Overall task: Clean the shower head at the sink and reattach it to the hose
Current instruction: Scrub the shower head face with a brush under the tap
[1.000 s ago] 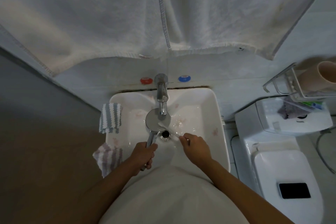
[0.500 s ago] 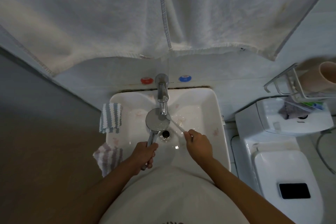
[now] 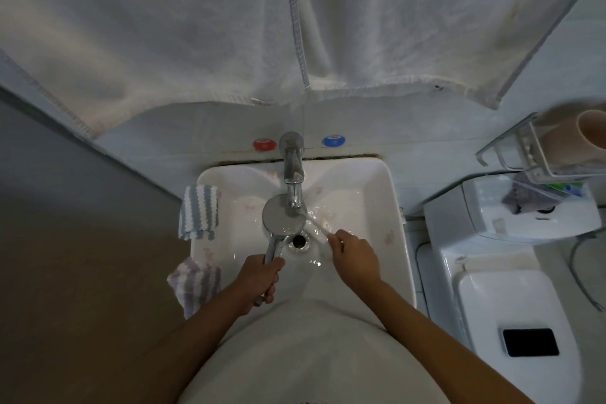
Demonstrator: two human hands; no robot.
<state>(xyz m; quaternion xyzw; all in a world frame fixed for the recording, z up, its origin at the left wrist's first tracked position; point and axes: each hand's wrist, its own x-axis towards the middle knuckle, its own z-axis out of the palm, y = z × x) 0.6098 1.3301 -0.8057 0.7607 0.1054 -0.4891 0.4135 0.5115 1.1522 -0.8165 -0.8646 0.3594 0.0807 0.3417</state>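
Observation:
A chrome shower head (image 3: 281,216) with a round face is held over the white sink (image 3: 377,193), right under the faucet spout (image 3: 292,174). My left hand (image 3: 259,279) grips its handle from below. My right hand (image 3: 355,256) pinches a thin white brush (image 3: 316,226), whose far end reaches the right edge of the shower head's face. Water glistens in the basin around the drain (image 3: 299,240). No hose is in view.
Two striped cloths hang over the sink's left rim, one blue (image 3: 198,210) and one purple (image 3: 196,282). Red (image 3: 264,144) and blue (image 3: 333,140) tap knobs sit on the wall. Large white towels (image 3: 229,26) hang overhead. At the right are a toilet (image 3: 492,289) with a black phone (image 3: 530,342) on it and a wire rack (image 3: 537,154).
My right hand moved up and right, and the brush swung from across the drain to the shower head's right edge. The left hand kept holding the handle.

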